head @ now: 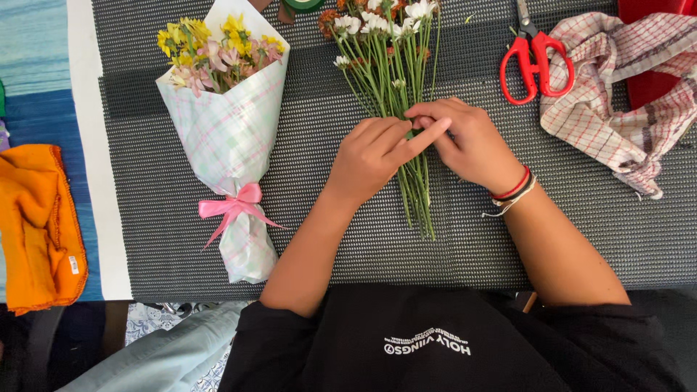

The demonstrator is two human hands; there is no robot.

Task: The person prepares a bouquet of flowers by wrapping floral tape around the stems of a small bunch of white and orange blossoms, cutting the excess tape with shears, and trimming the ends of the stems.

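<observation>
The fingers [428, 134] of both hands are closed around the thin green flower stems [415, 192] at mid-table, the left hand [374, 156] and right hand [472, 141] touching over them. They look mid-gathering; binding would next need a steady pinch. Left lies a glossy wrapped bouquet [229, 138], far right red scissors [536, 62] and a checked cloth [624, 87].

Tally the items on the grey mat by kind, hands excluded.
Wrapped bouquet: 1
Loose flower bunch, under both hands: 1
Red scissors: 1
Checked cloth: 1
Total: 4
</observation>
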